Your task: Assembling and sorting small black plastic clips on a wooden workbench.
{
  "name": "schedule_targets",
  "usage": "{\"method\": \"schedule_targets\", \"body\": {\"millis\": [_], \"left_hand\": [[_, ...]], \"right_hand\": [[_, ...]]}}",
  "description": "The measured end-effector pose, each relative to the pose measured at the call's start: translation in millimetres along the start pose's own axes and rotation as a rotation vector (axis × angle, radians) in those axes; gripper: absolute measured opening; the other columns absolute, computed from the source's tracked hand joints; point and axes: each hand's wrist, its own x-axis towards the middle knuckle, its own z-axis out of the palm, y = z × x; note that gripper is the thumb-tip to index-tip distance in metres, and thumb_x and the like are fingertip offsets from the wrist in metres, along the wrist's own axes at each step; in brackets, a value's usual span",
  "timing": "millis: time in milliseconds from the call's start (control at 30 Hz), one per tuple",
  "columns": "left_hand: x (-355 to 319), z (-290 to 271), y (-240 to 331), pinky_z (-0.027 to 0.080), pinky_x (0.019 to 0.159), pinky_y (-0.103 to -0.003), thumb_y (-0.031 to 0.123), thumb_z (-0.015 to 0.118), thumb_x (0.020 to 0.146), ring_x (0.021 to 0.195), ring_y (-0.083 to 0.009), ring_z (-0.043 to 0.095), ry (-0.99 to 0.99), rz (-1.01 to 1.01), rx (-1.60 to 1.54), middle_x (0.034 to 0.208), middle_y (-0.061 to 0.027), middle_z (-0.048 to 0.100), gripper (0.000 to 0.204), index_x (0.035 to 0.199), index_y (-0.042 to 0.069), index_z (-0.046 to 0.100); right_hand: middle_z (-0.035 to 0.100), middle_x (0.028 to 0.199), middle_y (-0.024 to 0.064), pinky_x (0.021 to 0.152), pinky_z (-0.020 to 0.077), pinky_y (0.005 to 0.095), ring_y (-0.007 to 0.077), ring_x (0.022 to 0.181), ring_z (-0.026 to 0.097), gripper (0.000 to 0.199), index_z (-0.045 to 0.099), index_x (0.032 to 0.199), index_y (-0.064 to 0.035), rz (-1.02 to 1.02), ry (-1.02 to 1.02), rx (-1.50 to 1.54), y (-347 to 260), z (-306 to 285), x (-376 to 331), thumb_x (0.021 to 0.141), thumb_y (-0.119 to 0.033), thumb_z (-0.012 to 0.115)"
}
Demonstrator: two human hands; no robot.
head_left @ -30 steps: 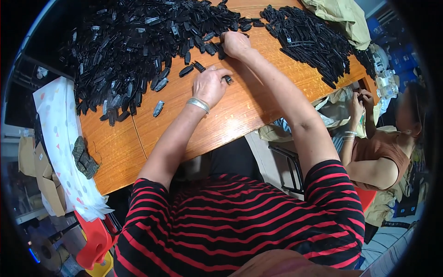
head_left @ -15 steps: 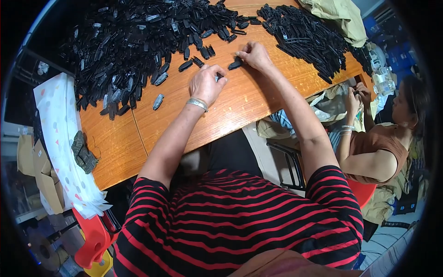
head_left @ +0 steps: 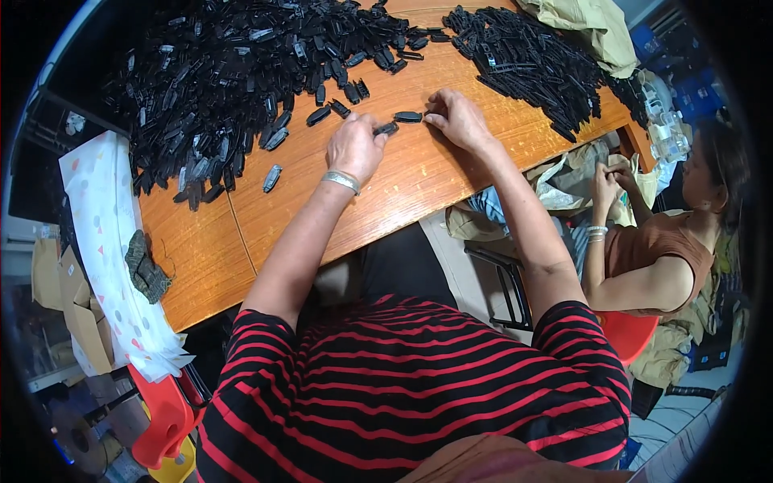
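My left hand [head_left: 353, 150] is closed on a small black plastic piece [head_left: 386, 129], which sticks out past the thumb and fingertips. To its right, the bent fingers of my right hand [head_left: 459, 121] are at the right end of a glossy black oval piece [head_left: 408, 117]. That piece lies level, just above or on the wooden table [head_left: 403, 173]; I cannot tell which. The two pieces are close together, end to end. Beyond my left hand are a few loose black pieces [head_left: 319, 117]. One shiny piece [head_left: 272, 178] rests apart from them to the left.
A large heap of black oval parts [head_left: 233, 88] covers the far left of the table. Slimmer black parts [head_left: 523, 68] are piled at the far right. A dotted white cloth [head_left: 101, 233] hangs at the left edge. Another person [head_left: 652, 249] sits at the right.
My right hand has moved slightly right, and the oval piece by its fingertips has turned level. The piece in my left hand now shows beyond the fingers.
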Motion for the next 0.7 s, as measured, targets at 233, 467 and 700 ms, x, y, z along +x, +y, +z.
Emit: {"method": "schedule_targets", "body": {"millis": [233,467,700], "left_hand": [[-45.3,-90.3,-40.6,0.039,0.045,-0.018,0.005,0.069,0.079,0.055,-0.0060,0.050,0.403,-0.307,-1.169,0.079,-0.0027,0.057,0.019,0.095,0.003,0.058],[-73.8,-110.9,-61.2,0.039,0.048,-0.017,0.001,0.068,0.079,0.054,-0.0054,0.048,0.684,-0.300,-1.188,0.072,0.0001,0.056,0.018,0.092,0.005,0.056],[-54.4,-29.8,-3.1,0.043,0.060,-0.018,0.002,0.072,0.077,0.067,-0.0053,0.053,0.452,0.019,-1.060,0.084,-0.0002,0.059,0.020,0.091,0.004,0.058]], "right_hand": [[0.062,0.093,0.0183,0.075,0.0485,0.0430,0.0355,0.086,0.061,0.033,0.064,0.093,-0.0006,0.082,0.049,-0.285,-14.7,-2.5,-34.3,0.078,-0.029,0.070],[0.065,0.080,0.0164,0.064,0.0533,0.0355,0.0251,0.076,0.066,0.021,0.056,0.090,0.0024,0.157,0.060,0.155,-72.1,2.6,-41.4,0.086,-0.017,0.062],[0.059,0.085,0.0083,0.060,0.0535,0.0253,0.0115,0.070,0.061,0.020,0.047,0.100,0.0025,0.106,0.060,0.849,-139.8,25.5,-50.8,0.090,-0.010,0.059]]}}
